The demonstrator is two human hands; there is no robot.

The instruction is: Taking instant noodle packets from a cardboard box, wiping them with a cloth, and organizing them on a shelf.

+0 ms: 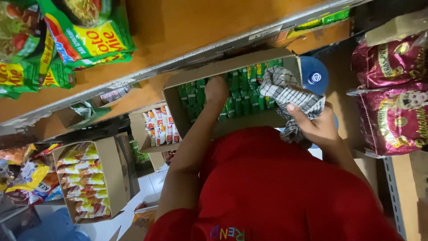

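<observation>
My left hand (216, 90) reaches into an open cardboard box (232, 63) packed with rows of green packets (243, 91). Its fingers are sunk among the packets and hidden, so I cannot tell whether it grips one. My right hand (315, 126) is closed on a grey-and-white checked cloth (285, 91) at the box's right end. A round blue object (314, 76) with a white mark shows just behind the cloth. My red shirt (276, 192) fills the lower middle of the view.
An orange shelf board (187, 27) with a metal edge carries green and yellow noodle packs (84, 38). Dark red bags (392, 89) are stacked on the right. Lower left, more open boxes (91, 178) of packets stand over a white tiled floor (147, 187).
</observation>
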